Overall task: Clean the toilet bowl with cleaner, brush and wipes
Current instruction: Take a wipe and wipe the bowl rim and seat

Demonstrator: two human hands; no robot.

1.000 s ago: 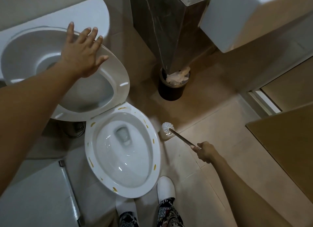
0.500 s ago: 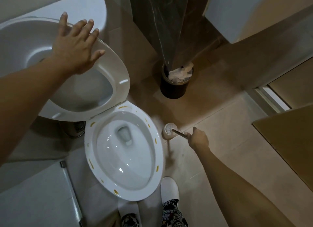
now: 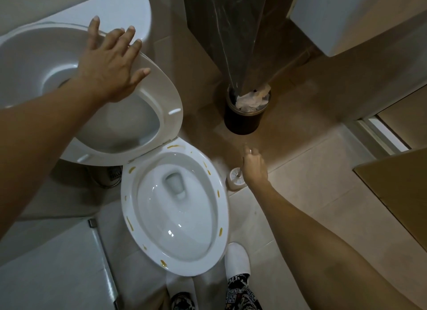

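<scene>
Currently the left hand (image 3: 108, 62) lies flat with spread fingers on the raised seat (image 3: 147, 97), propping it; grip there is spread, pressing, not curled round anything. Right hand (image 3: 254, 168) is over the brush (image 3: 238, 173), which stands in its holder (image 3: 235, 181) on the floor (image 3: 312, 194) just beside the bowl (image 3: 175, 208). Only a short length of shaft shows by the wrist; the handle top is hidden or blurred. Cannot tell whether this grip is pinching the handle or loose above it.

Position: brush sits directly under and slightly left of the right hand, head down in the holder, outside the bowl. Yellow streaks dot the rim (image 3: 129, 221).

Risks, judged:
- Seat rests only against a flat palm; if the palm lifts, it may drop onto the rim.
- Brush drawn out at a slant could tip the light holder or drip on the floor.
- Slippers (image 3: 238, 261) stand near the bowl front; splash from scrubbing could reach them.
- Bin (image 3: 247, 115) is behind the holder, well apart; low risk.
</scene>
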